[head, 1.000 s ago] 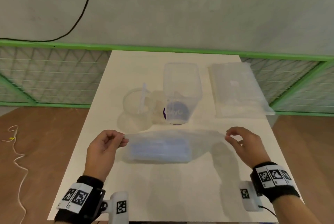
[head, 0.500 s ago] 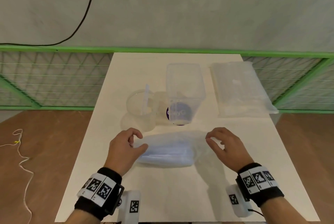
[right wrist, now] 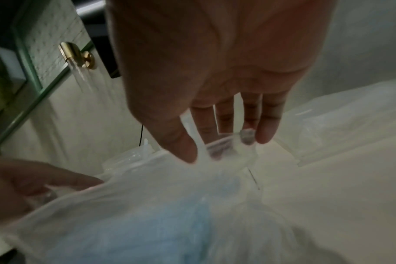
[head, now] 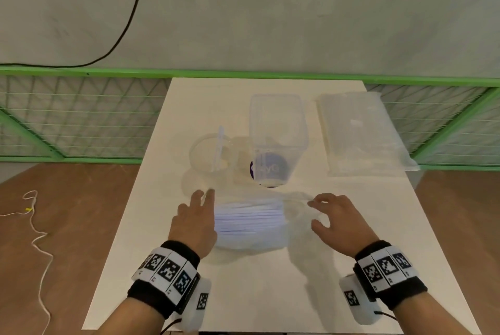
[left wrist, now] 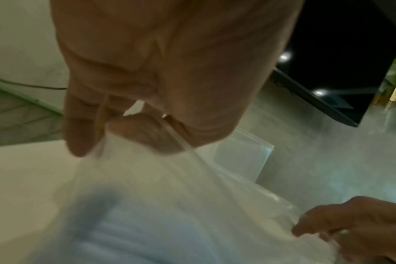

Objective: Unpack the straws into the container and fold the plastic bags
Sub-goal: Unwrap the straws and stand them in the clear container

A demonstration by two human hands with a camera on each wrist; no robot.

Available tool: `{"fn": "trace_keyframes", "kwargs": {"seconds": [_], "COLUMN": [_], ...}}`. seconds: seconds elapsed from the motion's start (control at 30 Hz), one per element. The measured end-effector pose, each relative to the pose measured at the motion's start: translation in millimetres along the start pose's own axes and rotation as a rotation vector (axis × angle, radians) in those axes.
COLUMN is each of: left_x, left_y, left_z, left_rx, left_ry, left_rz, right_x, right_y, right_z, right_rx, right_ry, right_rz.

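A clear plastic bag (head: 251, 226) full of pale blue straws lies on the white table (head: 243, 294) between my hands. My left hand (head: 207, 196) pinches the bag's left edge; the left wrist view shows thumb and fingers of my left hand (left wrist: 115, 142) closed on the bag's film (left wrist: 170, 196). My right hand (head: 311, 203) pinches the right edge; in the right wrist view, my right hand (right wrist: 206, 148) has thumb and fingers on the bag's film (right wrist: 147, 205). Just behind the bag stands a tall clear container (head: 276, 131).
A low round clear tub (head: 205, 156) holding one straw (head: 219, 145) stands left of the tall container. A flat stack of clear plastic bags (head: 362, 131) lies at the back right. A green mesh fence (head: 81, 118) runs behind the table.
Both hands have come inward from a wide stretch and shifted slightly forward. The bag, taut a second ago, is now slack and bunched between them.
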State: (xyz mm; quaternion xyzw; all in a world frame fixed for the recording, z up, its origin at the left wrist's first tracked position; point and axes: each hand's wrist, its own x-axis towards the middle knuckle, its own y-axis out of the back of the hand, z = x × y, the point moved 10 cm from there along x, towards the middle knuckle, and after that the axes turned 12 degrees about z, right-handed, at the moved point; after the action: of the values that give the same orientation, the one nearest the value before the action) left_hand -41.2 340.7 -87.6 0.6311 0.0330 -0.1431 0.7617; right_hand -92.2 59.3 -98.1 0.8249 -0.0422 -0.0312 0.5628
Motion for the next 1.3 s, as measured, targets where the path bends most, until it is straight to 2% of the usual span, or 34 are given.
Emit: {"fn": "trace_keyframes", "kwargs": {"seconds": [0.1,0.2,0.23,0.3,0.4,0.47,0.57,0.67,0.73,0.83,0.97,1.07,1.2,1.3], "left_x": [0,2,3,4,4,2,1,4,8,12,11,8,4,4], "left_y": [-13,-6,-4,-10,-27,-43,-59,-63,-60,-55,-43,-33,-34,-42], "left_z": [15,20,17,8,-12,-20,-12,-12,-20,-31,-26,-16,-2,5], "left_rx": [-0.315,-0.495,-0.477,-0.318,-0.015,-0.036,-0.286,-0.548,-0.676,-0.746,-0.755,-0.671,-0.479,-0.534], "left_ry": [-0.038,-0.051,-0.044,-0.010,0.078,0.146,0.163,0.190,0.235,0.259,0.213,0.134,0.042,0.020], "left_rz": [-0.089,0.039,0.083,0.085,0.008,-0.090,-0.198,-0.226,-0.182,-0.101,-0.037,-0.039,-0.064,-0.110], "right_x": [7,11,11,9,2,-2,-7,-8,-8,-3,2,2,-7,-8], "right_y": [8,-5,-12,-28,-40,-47,-70,-74,-66,-51,-34,-18,-23,-35], "right_z": [-15,-31,-34,-32,-13,-2,-1,-16,-18,-13,-10,-11,-6,-6], "right_rx": [0.030,-0.052,-0.102,-0.193,-0.331,-0.368,-0.159,0.155,0.237,0.194,0.089,0.025,-0.154,-0.121], "right_ry": [-0.061,-0.048,-0.028,-0.009,-0.085,-0.158,-0.230,-0.231,-0.238,-0.213,-0.180,-0.158,-0.200,-0.209], "right_rz": [0.129,0.087,0.062,0.001,-0.091,-0.185,-0.367,-0.417,-0.409,-0.322,-0.189,-0.082,-0.131,-0.172]}}
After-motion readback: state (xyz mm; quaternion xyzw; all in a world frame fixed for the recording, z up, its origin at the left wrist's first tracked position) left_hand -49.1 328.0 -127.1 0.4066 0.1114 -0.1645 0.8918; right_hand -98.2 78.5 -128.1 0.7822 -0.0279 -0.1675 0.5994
